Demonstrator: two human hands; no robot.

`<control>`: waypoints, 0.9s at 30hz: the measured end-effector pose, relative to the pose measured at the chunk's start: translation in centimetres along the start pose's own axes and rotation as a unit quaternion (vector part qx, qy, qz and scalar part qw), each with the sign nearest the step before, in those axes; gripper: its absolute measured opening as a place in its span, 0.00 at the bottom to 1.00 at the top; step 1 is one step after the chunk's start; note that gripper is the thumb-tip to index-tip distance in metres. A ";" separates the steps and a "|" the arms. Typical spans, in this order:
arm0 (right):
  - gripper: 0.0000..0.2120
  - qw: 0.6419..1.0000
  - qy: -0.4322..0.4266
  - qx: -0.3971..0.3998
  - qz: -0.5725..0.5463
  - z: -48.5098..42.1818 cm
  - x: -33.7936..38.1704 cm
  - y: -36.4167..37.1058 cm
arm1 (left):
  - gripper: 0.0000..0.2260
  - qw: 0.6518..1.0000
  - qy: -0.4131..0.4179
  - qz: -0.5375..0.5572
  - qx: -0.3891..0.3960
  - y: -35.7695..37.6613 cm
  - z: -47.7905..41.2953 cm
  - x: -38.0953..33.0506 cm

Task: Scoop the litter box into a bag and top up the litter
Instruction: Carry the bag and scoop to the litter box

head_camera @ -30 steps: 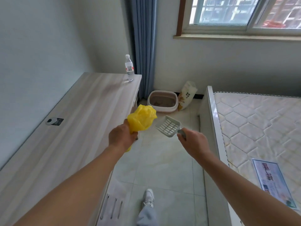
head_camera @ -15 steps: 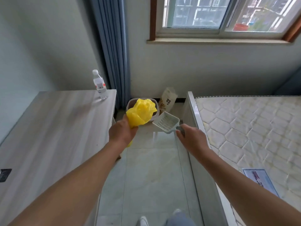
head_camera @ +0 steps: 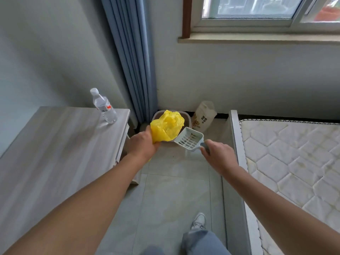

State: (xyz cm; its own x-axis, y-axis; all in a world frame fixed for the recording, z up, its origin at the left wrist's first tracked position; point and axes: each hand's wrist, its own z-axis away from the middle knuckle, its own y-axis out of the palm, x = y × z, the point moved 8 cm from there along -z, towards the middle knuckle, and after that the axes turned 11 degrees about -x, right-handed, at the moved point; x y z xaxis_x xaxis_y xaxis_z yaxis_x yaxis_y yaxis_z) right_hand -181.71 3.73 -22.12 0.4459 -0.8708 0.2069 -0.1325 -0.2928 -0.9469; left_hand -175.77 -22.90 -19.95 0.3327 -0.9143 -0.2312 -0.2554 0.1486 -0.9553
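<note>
Narrow tiled floor point(head_camera: 174, 190) strip btw wood-grain tabletop point(head_camera: 55, 144) (L) & bed point(head_camera: 294, 153) w/ bare quilted mattress (R). Far corner: litter box point(head_camera: 186, 115) on the floor by the blue curtain point(head_camera: 132, 57), mostly hidden behind yellow bag point(head_camera: 166, 126). Paper litter sack point(head_camera: 203, 116) stands just beside the box, at the wall below the window point(head_camera: 257, 8). Water bottle point(head_camera: 104, 105) upright at tabletop's far corner. Left hand point(head_camera: 142, 145) is clenched round the bunched bag, held up in front of the box. Right hand point(head_camera: 218, 155) grips scoop point(head_camera: 188, 138) by its handle, slotted end fwd, just beside the bag. One shoe point(head_camera: 198, 220) on the floor at bottom.
</note>
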 end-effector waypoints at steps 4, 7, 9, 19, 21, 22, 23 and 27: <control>0.14 1.000 -0.018 0.018 -0.004 -5.1 -1.6 2.2 | 0.27 0.999 -0.024 -0.025 0.015 1.3 -3.4 -0.9; 0.15 0.999 -0.020 0.021 -0.017 -8.4 -1.7 3.4 | 0.26 0.998 -0.048 -0.032 0.027 2.0 -6.0 -0.7; 0.14 0.999 -0.028 0.025 -0.019 -10.6 -1.5 4.0 | 0.27 0.998 -0.058 -0.033 0.024 2.3 -8.0 -0.4; 0.14 0.999 0.007 0.035 0.006 -21.1 -1.2 8.7 | 0.32 0.998 -0.035 -0.030 0.032 6.6 -18.9 2.5; 0.14 0.999 0.023 0.040 0.015 -22.9 -1.1 9.8 | 0.32 0.999 -0.028 -0.016 0.041 7.8 -21.6 3.1; 0.14 0.998 0.033 0.043 0.016 -23.9 -1.1 10.3 | 0.32 0.999 -0.022 -0.012 0.048 8.4 -22.8 3.3; 0.14 0.998 0.042 0.045 0.016 -24.6 -1.0 10.9 | 0.31 0.998 -0.015 -0.008 0.054 9.0 -24.0 3.6; 0.14 0.995 0.077 0.053 0.016 -26.8 -0.7 12.5 | 0.30 0.997 -0.008 0.016 0.072 11.0 -27.5 4.2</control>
State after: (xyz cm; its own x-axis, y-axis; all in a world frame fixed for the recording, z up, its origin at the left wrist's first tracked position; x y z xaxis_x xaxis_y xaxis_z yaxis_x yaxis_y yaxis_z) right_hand -207.36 -9.91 -27.56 0.3000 -0.9318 0.2044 -0.0458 -0.2281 -0.9726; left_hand -202.18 -35.47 -26.34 0.3418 -0.9018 -0.2645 -0.1333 0.2321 -0.9635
